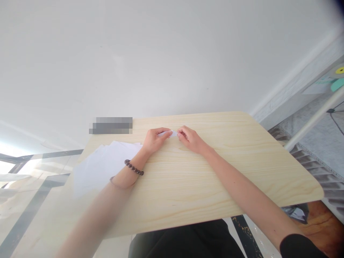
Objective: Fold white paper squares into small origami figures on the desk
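Note:
Between my two hands is a small folded piece of white paper [174,133], held just above the wooden table [204,182]. My left hand [156,139] pinches it from the left, thumb in front and fingers behind, and covers much of it. At its right end, the fingertips of my right hand [189,139] are closed on the paper. How the paper is folded is too small to make out. Several loose white sheets [99,168] lie overlapping on the table to the left, partly behind my left forearm.
A pixelated dark patch [111,125] covers something at the table's back left corner. The white wall [172,64] rises behind the table. To the right stand a pale pole [314,120] and grey pleated fabric [309,165], past the table's edge.

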Demonstrator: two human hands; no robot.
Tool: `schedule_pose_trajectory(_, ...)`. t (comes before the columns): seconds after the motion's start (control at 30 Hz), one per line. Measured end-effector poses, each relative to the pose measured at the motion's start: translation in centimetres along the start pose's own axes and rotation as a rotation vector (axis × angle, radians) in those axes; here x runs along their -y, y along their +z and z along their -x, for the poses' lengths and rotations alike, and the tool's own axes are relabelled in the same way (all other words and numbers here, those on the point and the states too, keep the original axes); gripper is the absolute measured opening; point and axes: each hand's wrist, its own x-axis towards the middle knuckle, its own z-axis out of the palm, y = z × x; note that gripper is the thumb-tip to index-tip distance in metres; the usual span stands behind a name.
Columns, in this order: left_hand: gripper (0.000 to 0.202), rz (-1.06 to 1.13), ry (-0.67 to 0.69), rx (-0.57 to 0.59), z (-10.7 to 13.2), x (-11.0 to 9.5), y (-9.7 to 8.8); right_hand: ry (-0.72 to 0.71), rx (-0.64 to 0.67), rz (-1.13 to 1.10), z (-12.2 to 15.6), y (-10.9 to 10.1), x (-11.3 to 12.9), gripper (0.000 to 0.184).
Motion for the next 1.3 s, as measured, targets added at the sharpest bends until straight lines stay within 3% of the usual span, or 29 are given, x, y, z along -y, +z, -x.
schedule_pose_trajectory(0.57,0.034,-0.056,0.002,-0.004,-0.03,0.11,-0.26,0.052,-0.014,-0.108,0.04,0.41,-0.96,0.017)
schedule_pose_trajectory(0.77,0.03,-0.113,0.048,0.089,0.17,-0.47,-0.02,-0.005,-0.003,-0.057,0.05,0.67,-0.37,0.014)
schedule_pose_trajectory(1.07,0.03,-0.241,0.022,0.023,-0.01,-0.13,-0.01,0.052,-0.048,-0.006,-0.04,0.39,-0.52,0.017)
schedule_pose_trajectory(1.3,0.032,-0.259,0.042,0.081,0.15,-0.15,0.12,-0.006,-0.026,-0.008,-0.03,0.7,-0.51,0.018)
